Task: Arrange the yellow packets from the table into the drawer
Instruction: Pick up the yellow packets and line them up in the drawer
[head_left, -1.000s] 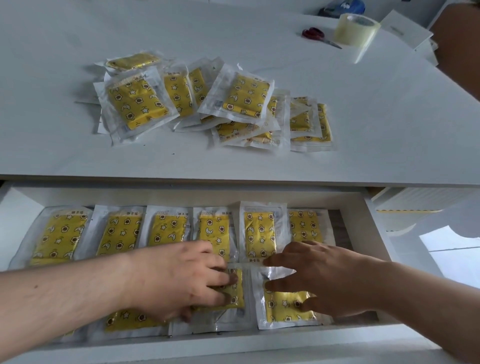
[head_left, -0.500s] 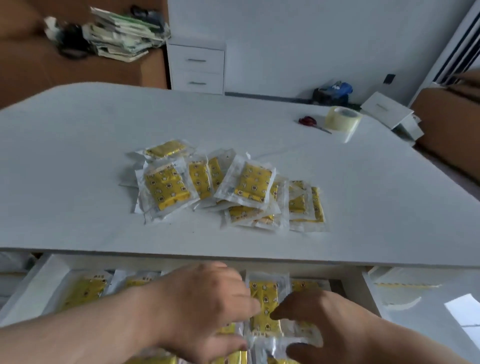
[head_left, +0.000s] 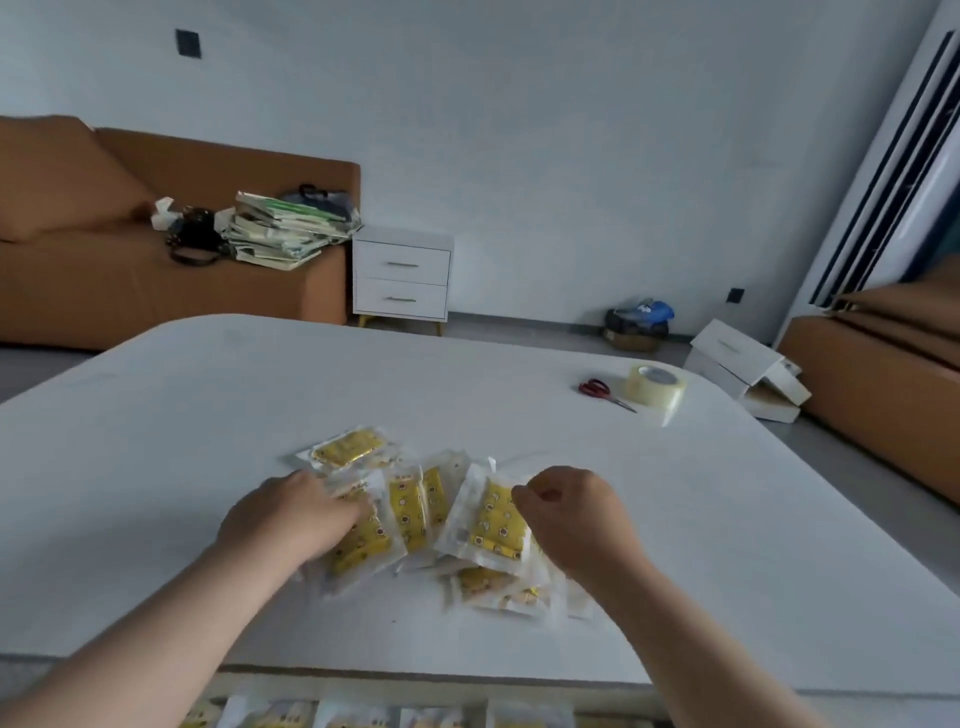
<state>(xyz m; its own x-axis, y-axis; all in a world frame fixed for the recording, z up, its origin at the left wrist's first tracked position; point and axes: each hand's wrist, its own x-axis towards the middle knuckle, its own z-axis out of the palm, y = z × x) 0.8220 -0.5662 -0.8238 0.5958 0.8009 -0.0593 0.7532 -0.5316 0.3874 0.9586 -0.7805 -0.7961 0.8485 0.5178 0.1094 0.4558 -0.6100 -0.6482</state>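
Note:
A loose pile of yellow packets (head_left: 415, 512) in clear wrappers lies on the white table (head_left: 727, 545), near its front. My left hand (head_left: 291, 519) rests on the pile's left side, fingers laid over a packet (head_left: 363, 545); blur hides whether it grips. At the pile's right side my right hand (head_left: 571, 514) is curled, thumb and fingers pinched at the edge of the top packet (head_left: 493, 519). Along the bottom edge of the view the open drawer (head_left: 467, 696) shows a row of packets (head_left: 358, 717) laid side by side.
Red-handled scissors (head_left: 602, 392) and a roll of clear tape (head_left: 657, 387) lie at the table's far right. Beyond the table stand a brown sofa (head_left: 78, 270) with stacked books (head_left: 285, 234), a white two-drawer cabinet (head_left: 402, 275) and white boxes (head_left: 748, 369) on the floor.
Both hands have left the drawer and moved up onto the pile on the table. The view has tilted up, so the drawer has slid to the bottom edge.

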